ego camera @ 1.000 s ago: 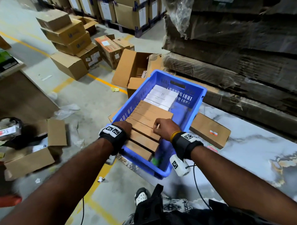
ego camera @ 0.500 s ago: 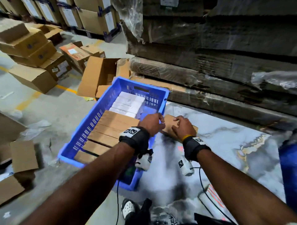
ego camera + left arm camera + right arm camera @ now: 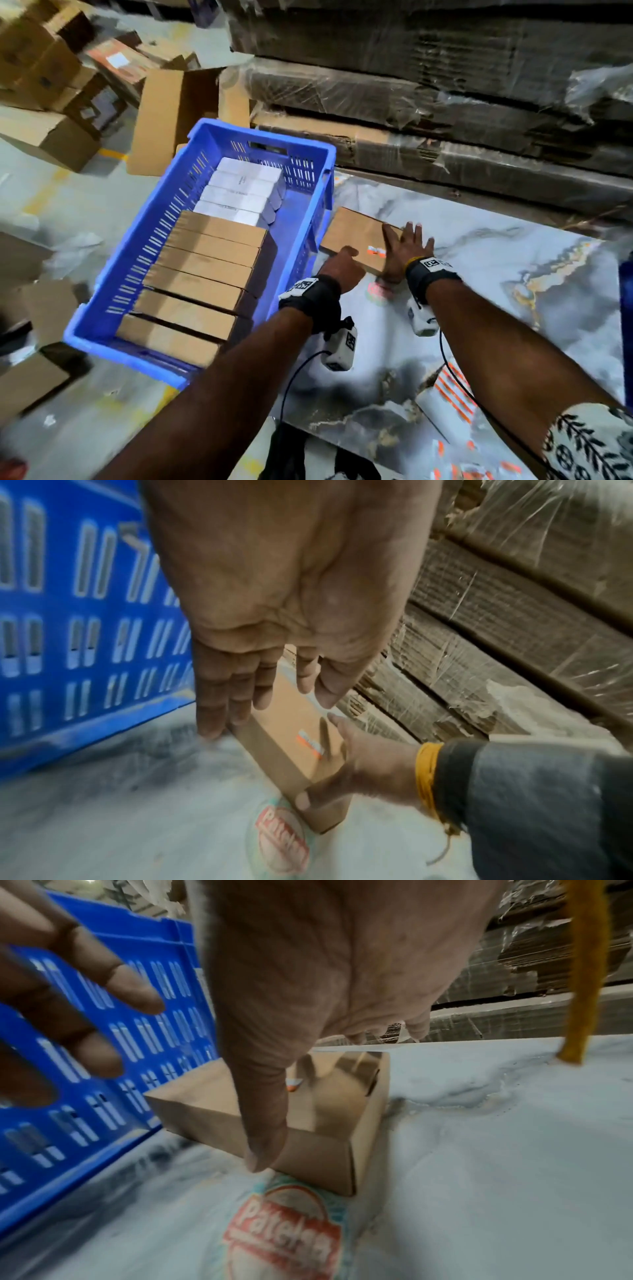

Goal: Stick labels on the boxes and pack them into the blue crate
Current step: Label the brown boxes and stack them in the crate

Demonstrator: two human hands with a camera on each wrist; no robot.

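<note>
Both hands have left the blue crate and now meet at one cardboard box lying flat on the marble table, just beside the crate's right wall. A second ago they were pressing on the brown boxes inside the crate; half a second ago they were already reaching this box.

The right hand lies on the right end of the box with fingers straight and spread, palm down on the top face. Its thumb comes down over the near side wall, so I judge it is closing around that end, but it does not clamp yet. The left hand is at the other end, toward the crate. Its fingers are straight, their tips at the near corner of the box; it holds nothing.

Between the two hands, near the right thumb, a small orange and white label already sits on the top face. This means, in my judgement, that the sticking step for this box is finished and the packing step begins: the box must be lifted and moved left over the crate wall.

Left of the grip, the crate holds a row of brown boxes with white boxes behind them, and a free strip remains along the wall nearest the hands.
</note>
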